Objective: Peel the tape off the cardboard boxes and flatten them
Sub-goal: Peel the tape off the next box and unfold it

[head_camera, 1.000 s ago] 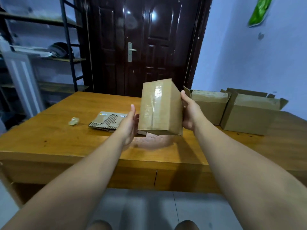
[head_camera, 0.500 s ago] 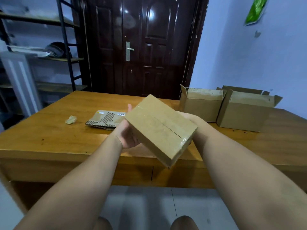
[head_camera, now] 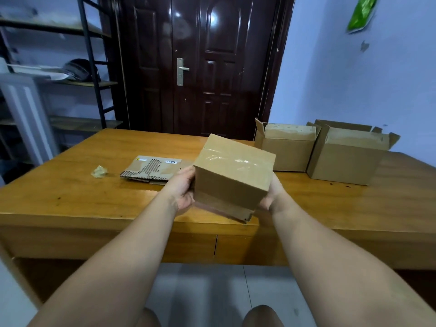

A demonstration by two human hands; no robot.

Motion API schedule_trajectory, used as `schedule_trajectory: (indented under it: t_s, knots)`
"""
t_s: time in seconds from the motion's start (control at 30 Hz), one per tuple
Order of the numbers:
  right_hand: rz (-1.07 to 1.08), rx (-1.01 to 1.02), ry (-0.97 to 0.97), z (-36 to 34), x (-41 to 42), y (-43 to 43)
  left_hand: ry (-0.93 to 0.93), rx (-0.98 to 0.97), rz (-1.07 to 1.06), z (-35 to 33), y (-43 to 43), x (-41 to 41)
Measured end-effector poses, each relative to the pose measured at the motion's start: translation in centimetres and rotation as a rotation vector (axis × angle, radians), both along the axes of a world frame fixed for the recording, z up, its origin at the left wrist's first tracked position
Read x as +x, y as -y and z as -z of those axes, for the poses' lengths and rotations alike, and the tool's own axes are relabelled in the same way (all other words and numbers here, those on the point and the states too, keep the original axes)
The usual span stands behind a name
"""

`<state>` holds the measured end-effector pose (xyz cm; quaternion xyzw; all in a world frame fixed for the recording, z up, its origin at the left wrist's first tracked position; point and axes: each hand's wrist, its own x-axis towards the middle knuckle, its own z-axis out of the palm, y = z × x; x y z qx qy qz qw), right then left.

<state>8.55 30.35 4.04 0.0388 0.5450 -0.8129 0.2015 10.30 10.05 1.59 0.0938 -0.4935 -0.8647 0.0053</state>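
I hold a small sealed cardboard box (head_camera: 232, 175) in the air above the near edge of the wooden table (head_camera: 70, 194). Clear tape (head_camera: 232, 160) runs across its upward face. My left hand (head_camera: 182, 191) grips the box's left side, and my right hand (head_camera: 273, 194) grips its right side from below; most of both sets of fingers is hidden behind the box. A flap edge hangs at the box's underside.
Two open-topped cardboard boxes (head_camera: 289, 147) (head_camera: 346, 156) stand at the table's far right. A flattened cardboard piece (head_camera: 153, 168) and a crumpled ball of tape (head_camera: 99, 172) lie left of centre. A dark door (head_camera: 200, 67) and metal shelves (head_camera: 70, 83) stand behind.
The box has turned in my hands from standing upright to tilted, and now its taped face points up. It has also come lower and closer to me.
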Motion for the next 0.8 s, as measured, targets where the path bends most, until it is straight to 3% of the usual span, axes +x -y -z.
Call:
schedule_trajectory:
  t_s: [0.1, 0.27, 0.43, 0.57, 0.73, 0.8]
  knots:
    - [0.12, -0.007, -0.052, 0.7, 0.1, 0.7, 0.104, -0.093, -0.139, 0.3, -0.4, -0.3]
    - [0.087, 0.07, 0.05, 1.1, -0.1, 0.7, 0.233, -0.339, -0.222, 1.1, -0.5, -0.2]
    - [0.164, 0.243, 0.098, 1.7, -1.4, 1.1, 0.29, -0.522, -0.292, 0.4, -1.0, -0.3]
    - [0.242, 0.378, 0.12, 2.1, -2.3, 1.2, 0.27, -0.5, -0.247, 0.0, -1.5, -0.4]
    - [0.279, 0.443, 0.158, 2.2, -3.5, 0.4, 0.302, -0.242, -0.007, 0.3, -0.6, 0.3]
    - [0.247, 0.496, 0.16, 2.0, -3.7, 0.1, 0.325, -0.228, 0.04, 0.4, -0.1, 0.2]
